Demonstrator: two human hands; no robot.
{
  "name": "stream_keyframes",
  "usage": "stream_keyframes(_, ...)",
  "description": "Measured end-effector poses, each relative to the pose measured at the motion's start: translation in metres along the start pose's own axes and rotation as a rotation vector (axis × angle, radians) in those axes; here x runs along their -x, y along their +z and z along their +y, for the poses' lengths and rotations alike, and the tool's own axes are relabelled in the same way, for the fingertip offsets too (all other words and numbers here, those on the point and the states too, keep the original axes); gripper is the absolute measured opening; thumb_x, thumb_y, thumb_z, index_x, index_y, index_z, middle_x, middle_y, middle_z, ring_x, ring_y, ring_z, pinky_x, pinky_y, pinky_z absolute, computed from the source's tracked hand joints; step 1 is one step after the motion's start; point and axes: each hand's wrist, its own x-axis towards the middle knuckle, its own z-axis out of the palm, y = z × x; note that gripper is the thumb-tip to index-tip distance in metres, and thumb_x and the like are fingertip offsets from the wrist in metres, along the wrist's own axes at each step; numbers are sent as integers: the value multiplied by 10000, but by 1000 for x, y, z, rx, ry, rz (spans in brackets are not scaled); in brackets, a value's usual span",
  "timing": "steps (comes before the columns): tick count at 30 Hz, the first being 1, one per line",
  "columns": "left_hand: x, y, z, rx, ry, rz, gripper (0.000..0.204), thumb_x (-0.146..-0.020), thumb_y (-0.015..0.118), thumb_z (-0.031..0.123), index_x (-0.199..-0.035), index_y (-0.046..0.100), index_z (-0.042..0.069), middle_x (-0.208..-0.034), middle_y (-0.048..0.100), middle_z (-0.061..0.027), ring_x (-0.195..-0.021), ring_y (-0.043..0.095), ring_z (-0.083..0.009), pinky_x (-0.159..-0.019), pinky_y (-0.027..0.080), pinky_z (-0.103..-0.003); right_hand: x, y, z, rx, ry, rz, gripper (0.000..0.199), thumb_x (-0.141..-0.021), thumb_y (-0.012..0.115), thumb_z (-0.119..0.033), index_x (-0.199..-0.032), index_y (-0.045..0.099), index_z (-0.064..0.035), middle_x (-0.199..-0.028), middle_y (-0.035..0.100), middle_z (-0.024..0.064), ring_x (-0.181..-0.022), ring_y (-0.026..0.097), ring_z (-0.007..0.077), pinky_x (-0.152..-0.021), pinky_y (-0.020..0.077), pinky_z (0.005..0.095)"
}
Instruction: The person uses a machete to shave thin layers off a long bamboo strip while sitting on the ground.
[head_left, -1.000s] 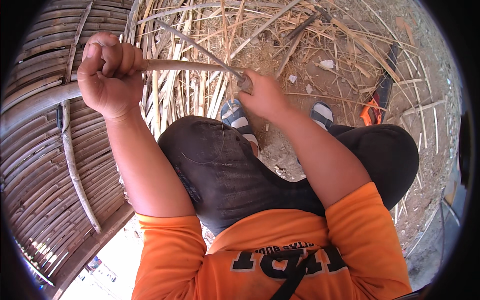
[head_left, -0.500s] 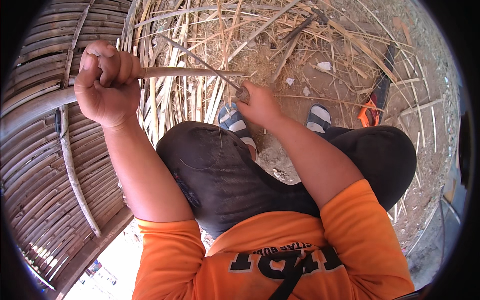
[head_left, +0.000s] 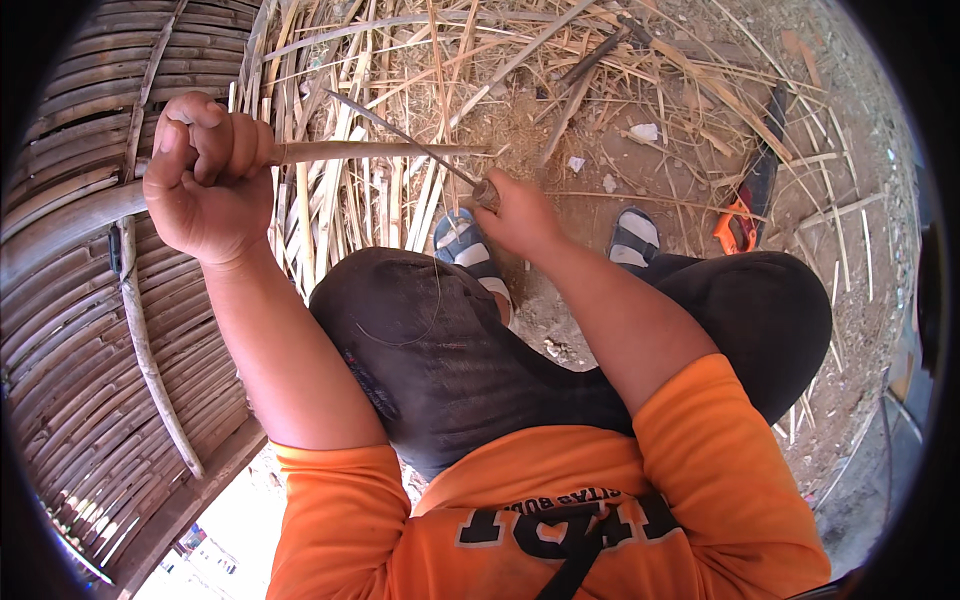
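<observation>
My left hand (head_left: pixel 207 185) is raised at the left, its fingers wrapped round a long bamboo pole (head_left: pixel 360 151). The pole runs past both sides of the fist, and its pale right end lies over the straw-strewn ground. In front of my left foot, my right hand (head_left: pixel 522 215) grips a knife (head_left: pixel 410 142) by its short wooden handle. Its long, thin dark blade slants up and left across the pole, its tip beyond the pole's far side. Whether the edge touches the pole I cannot tell.
Split bamboo strips (head_left: pixel 330 200) lie heaped behind the pole. A wall of bamboo slats (head_left: pixel 90 330) stands at my left. On the ground at right lies a saw (head_left: pixel 738 225) with an orange handle. My sandalled feet (head_left: pixel 636 238) stand apart on dirt.
My left hand and the pole have shifted slightly left and toward me. The knife blade has tilted a little lower, its tip nearer the pole. Both grips stay closed.
</observation>
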Motion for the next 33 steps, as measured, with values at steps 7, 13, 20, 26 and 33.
stream_keyframes(7, -1, -2, 0, -47, 21, -3, 277, -928, 515, 296, -931, 600, 32, -548, 236, 64, -476, 196, -86, -496, 209, -280, -9, 31, 85, 140, 202, 117, 378, -789, 692, -185, -1102, 623, 17, -938, 688, 262, -900, 667, 435, -805, 525, 496)
stream_keyframes(13, -1, -5, 3, -4, 4, 19, 284, -930, 511, 300, -937, 593, 28, -549, 237, 60, -481, 201, -88, -496, 209, -281, -3, 6, 22, 90, 107, 24, 385, -809, 707, -219, -1130, 611, -31, -999, 688, 246, -973, 661, 435, -848, 525, 502)
stream_keyframes(20, 0, -11, 3, 3, 0, 36, 281, -930, 512, 300, -929, 592, 30, -547, 233, 56, -476, 189, -92, -491, 200, -287, -2, 40, 97, 91, 202, 86, 385, -818, 695, -233, -1110, 620, 8, -963, 687, 261, -942, 665, 431, -830, 521, 502)
stream_keyframes(26, 0, -6, 3, -19, 13, 52, 279, -927, 513, 302, -925, 591, 34, -552, 242, 58, -483, 205, -91, -496, 202, -285, 0, 25, 71, 147, 181, 84, 381, -821, 700, -252, -1101, 626, -4, -976, 682, 263, -926, 659, 440, -834, 517, 503)
stream_keyframes(33, 0, -6, 3, -25, 14, 62, 274, -911, 511, 291, -929, 596, 32, -550, 246, 61, -479, 211, -88, -495, 210, -278, -2, 24, 27, 60, -19, 25, 447, -806, 689, -213, -1205, 589, -38, -1057, 685, 258, -996, 663, 421, -882, 524, 491)
